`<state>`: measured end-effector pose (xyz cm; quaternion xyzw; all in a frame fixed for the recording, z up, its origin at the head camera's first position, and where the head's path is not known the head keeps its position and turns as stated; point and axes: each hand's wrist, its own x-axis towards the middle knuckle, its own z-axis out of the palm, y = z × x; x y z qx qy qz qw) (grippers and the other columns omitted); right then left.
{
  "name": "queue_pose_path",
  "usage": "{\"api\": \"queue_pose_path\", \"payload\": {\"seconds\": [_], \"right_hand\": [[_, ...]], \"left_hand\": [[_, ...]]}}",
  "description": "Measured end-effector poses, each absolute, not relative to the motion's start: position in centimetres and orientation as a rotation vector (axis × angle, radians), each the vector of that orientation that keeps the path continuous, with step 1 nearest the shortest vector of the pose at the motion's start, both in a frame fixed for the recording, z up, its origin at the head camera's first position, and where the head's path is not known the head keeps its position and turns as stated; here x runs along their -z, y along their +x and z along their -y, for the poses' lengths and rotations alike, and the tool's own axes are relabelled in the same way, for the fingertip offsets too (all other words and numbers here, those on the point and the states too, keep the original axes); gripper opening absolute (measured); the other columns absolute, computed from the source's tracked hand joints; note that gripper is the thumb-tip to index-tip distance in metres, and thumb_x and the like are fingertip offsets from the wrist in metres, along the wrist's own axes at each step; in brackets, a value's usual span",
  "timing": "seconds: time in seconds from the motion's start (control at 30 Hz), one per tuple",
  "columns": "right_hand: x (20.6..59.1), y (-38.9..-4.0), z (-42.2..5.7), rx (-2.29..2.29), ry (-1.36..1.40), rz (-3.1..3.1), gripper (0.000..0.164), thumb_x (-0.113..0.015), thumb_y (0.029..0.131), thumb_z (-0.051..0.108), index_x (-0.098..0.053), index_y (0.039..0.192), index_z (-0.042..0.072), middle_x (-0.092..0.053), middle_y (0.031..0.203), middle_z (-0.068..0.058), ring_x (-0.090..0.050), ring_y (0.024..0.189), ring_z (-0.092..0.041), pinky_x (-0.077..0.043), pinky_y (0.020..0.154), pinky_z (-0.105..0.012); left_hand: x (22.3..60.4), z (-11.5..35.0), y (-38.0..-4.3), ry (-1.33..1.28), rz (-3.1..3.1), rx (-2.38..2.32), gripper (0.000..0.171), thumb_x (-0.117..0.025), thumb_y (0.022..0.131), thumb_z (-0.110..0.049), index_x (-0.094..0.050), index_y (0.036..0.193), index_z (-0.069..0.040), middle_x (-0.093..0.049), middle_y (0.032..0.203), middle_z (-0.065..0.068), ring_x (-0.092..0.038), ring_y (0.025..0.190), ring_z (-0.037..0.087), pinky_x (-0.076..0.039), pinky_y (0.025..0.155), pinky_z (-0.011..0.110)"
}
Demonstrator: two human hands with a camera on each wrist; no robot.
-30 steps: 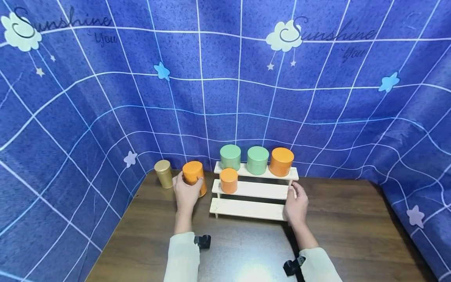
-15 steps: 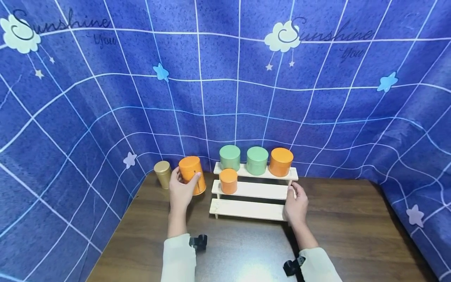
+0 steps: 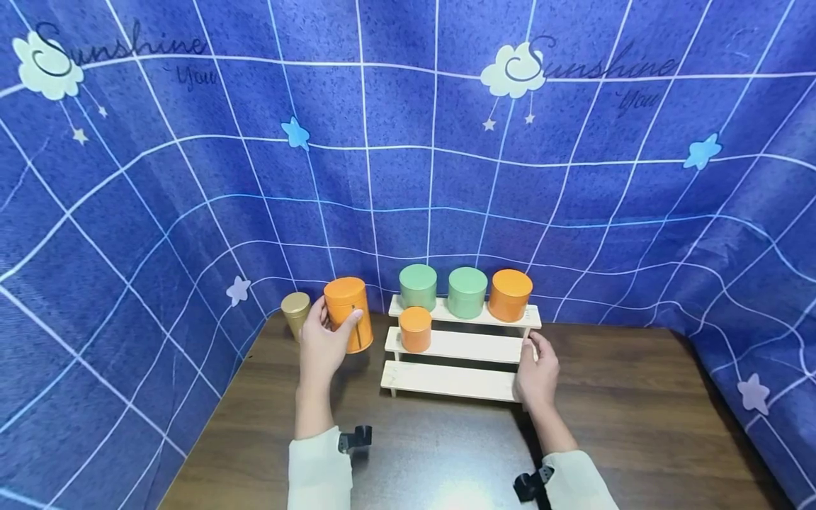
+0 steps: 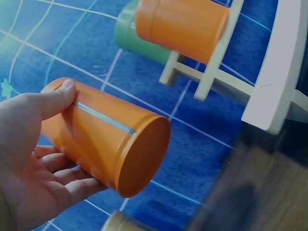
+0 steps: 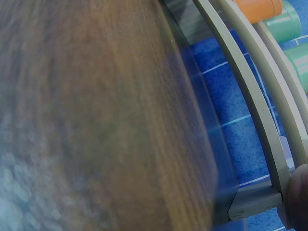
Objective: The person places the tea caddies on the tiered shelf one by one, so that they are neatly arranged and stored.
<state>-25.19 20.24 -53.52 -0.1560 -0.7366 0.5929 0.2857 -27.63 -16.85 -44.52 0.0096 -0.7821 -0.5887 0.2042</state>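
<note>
left hand (image 3: pixel 320 341) clamps the near-upright orange tin (image 3: pixel 347 302) left of the rack (image 3: pixel 472 346), whose right edge the right hand (image 3: pixel 537 372) seemingly grips.

L arm (image 3: pixel 314 414) & R arm (image 3: pixel 553 428) both reach fwd, well apart, in pale sleeves (image 3: pixel 320 474), w/ bare skin past the cuffs. L one runs nearly straight ahead; R one slants fwd + a bit to the L. L hand (image 3: pixel 321 340) is gripping: thumb (image 4: pixel 55 98) on one side, fingers (image 4: pixel 86 188) bent on the opp. side, palm partly visible btwn in L wrist view. R hand (image 3: pixel 538 368), slightly nearer the body, also grips, thumb toward the L. R wrist view: only a blurred fingertip (image 5: pixel 299 197) at the edge.
</note>
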Motion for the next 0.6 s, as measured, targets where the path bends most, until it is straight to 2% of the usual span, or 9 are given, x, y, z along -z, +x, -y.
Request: {"api": "queue_pose_path", "payload": {"seconds": [0.27,0.4,0.5,0.6], "right_hand": [[53.5,-25.3,-20.2,-1.588,-0.417,1.958,0.035,-0.051,0.105,0.005,-0.063,0.134,-0.009,-0.065,0.138,-0.032,-0.058,0.135,-0.042,-0.043,0.118,-0.056],[53.6,-25.4,-20.3,-1.586,-0.419,1.960,0.035,-0.051,0.105,0.005,-0.064,0.135,-0.008,-0.065,0.138,-0.032,-0.059,0.135,-0.041,-0.043,0.118,-0.055],[53.6,-25.4,-20.3,-1.586,-0.421,1.962,0.035,-0.051,0.105,0.005,-0.064,0.135,-0.008,-0.065,0.138,-0.031,-0.059,0.135,-0.041,-0.043,0.117,-0.055],[53.7,-25.4,-20.3,-1.589,-0.423,1.962,0.035,-0.052,0.105,0.004,-0.064,0.134,-0.009,-0.065,0.138,-0.031,-0.058,0.135,-0.042,-0.043,0.118,-0.055]], "left_hand": [[42.6,16.6,-26.4,0.028,2.144,1.610,0.080,-0.089,0.087,-0.030,-0.050,0.152,-0.006,-0.064,0.144,0.017,-0.063,0.134,0.033,-0.050,0.116,0.052],[41.8,15.9,-25.8,-0.021,2.090,1.588,0.085,-0.090,0.084,-0.023,-0.044,0.154,-0.007,-0.060,0.145,0.018,-0.060,0.134,0.034,-0.048,0.117,0.053],[41.3,15.3,-25.4,-0.091,2.061,1.581,0.091,-0.089,0.084,-0.017,-0.037,0.158,-0.011,-0.055,0.147,0.016,-0.058,0.133,0.032,-0.049,0.114,0.054],[40.7,14.6,-24.8,-0.155,2.069,1.552,0.093,-0.089,0.084,-0.019,-0.036,0.161,-0.018,-0.054,0.147,0.012,-0.058,0.131,0.028,-0.051,0.111,0.053]]}}
